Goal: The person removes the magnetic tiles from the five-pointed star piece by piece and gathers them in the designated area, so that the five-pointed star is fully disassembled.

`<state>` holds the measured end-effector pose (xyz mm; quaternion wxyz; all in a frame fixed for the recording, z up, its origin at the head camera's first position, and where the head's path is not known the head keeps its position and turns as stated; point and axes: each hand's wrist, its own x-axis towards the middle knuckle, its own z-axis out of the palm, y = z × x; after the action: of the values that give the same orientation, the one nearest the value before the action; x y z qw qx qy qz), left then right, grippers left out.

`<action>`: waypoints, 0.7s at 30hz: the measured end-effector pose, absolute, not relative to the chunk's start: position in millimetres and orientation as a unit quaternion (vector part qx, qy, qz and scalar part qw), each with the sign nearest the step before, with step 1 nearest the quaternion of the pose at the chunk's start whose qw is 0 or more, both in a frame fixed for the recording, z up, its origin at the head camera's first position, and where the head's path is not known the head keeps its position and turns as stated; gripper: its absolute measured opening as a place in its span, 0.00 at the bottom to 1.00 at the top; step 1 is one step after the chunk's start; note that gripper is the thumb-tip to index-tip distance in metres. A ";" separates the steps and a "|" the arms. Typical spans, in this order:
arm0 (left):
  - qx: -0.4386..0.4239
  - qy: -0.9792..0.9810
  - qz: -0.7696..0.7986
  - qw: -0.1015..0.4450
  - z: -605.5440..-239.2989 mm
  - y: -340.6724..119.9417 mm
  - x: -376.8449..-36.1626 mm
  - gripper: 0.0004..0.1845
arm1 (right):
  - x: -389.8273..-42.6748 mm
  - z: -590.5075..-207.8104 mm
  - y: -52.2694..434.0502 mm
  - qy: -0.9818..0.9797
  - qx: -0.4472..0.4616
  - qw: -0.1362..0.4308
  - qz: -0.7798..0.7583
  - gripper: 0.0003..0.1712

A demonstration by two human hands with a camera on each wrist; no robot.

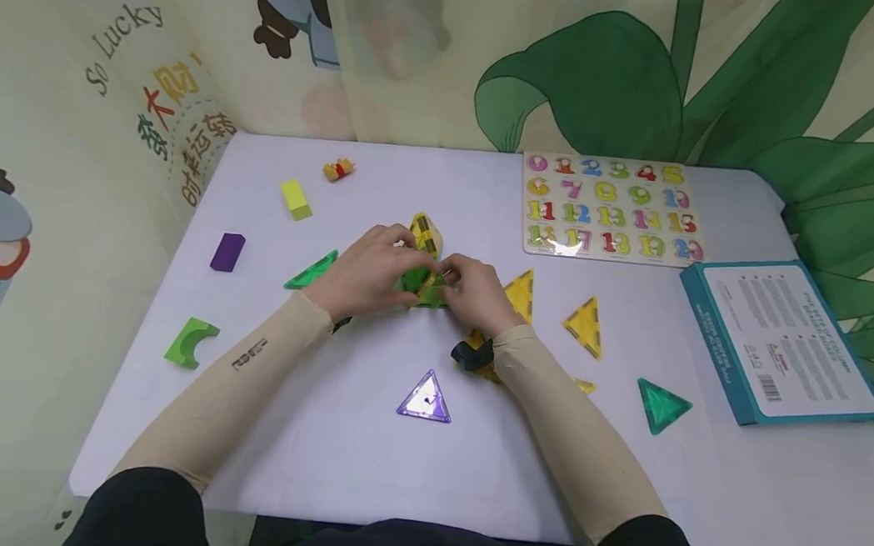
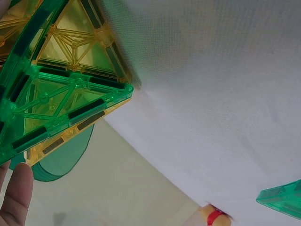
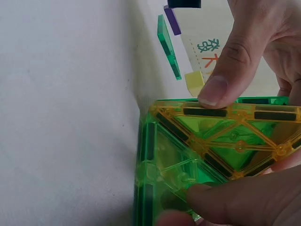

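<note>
At the table's [image 1: 335,459] middle both hands hold a small standing structure of green and yellow magnetic triangle tiles [image 1: 424,264]. My left hand [image 1: 398,264] grips it from the left, my right hand [image 1: 457,284] from the right. The left wrist view shows a green tile [image 2: 56,106] joined to a yellow tile [image 2: 80,42], with one fingertip [image 2: 16,197] below them. In the right wrist view a fingertip [image 3: 221,80] presses the top edge of the yellow tile [image 3: 225,136], and other fingers [image 3: 235,200] pinch the green tile [image 3: 157,165] from below.
Loose tiles lie around: green [image 1: 313,272], purple [image 1: 426,398], two yellow [image 1: 522,295] [image 1: 586,325], green [image 1: 660,404]. At the left are a purple block [image 1: 227,252], yellow block [image 1: 296,199], green arch [image 1: 190,341] and small toy [image 1: 339,169]. A number puzzle [image 1: 610,207] and teal box [image 1: 782,340] sit at the right.
</note>
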<state>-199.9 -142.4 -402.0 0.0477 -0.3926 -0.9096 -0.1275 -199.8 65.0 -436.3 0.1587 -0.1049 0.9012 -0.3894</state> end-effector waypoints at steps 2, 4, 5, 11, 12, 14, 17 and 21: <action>-0.393 -0.910 -0.126 0.050 -402.5 -142.7 -199.2 0.28 | -199.5 -437.5 64.5 0.902 -0.106 0.153 -0.389 0.16; -0.392 -0.910 -0.127 0.051 -403.2 -143.2 -198.7 0.28 | -198.9 -438.0 64.3 0.902 -0.108 0.147 -0.391 0.15; -0.391 -0.910 -0.128 0.051 -403.4 -143.4 -198.2 0.28 | -198.4 -438.1 64.4 0.902 -0.111 0.143 -0.391 0.15; -0.389 -0.910 -0.134 0.055 -405.2 -143.8 -196.9 0.28 | -196.5 -438.2 63.8 0.904 -0.117 0.131 -0.389 0.12; -0.388 -0.910 -0.134 0.057 -405.7 -143.7 -197.0 0.28 | -196.4 -438.1 63.6 0.904 -0.117 0.131 -0.390 0.11; -0.388 -0.910 -0.134 0.061 -406.4 -143.6 -196.8 0.28 | -196.2 -437.5 63.6 0.904 -0.118 0.129 -0.391 0.11; -0.388 -0.909 -0.135 0.064 -407.4 -143.4 -196.6 0.28 | -195.6 -436.8 64.4 0.905 -0.120 0.126 -0.388 0.10; -0.387 -0.910 -0.133 0.061 -407.7 -143.5 -195.9 0.28 | -195.2 -436.3 65.6 0.909 -0.121 0.117 -0.382 0.10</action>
<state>-195.9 -143.5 -407.7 0.0612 -0.3873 -0.9102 -0.1334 -195.2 65.6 -436.3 0.1166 -0.1206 0.9089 -0.3818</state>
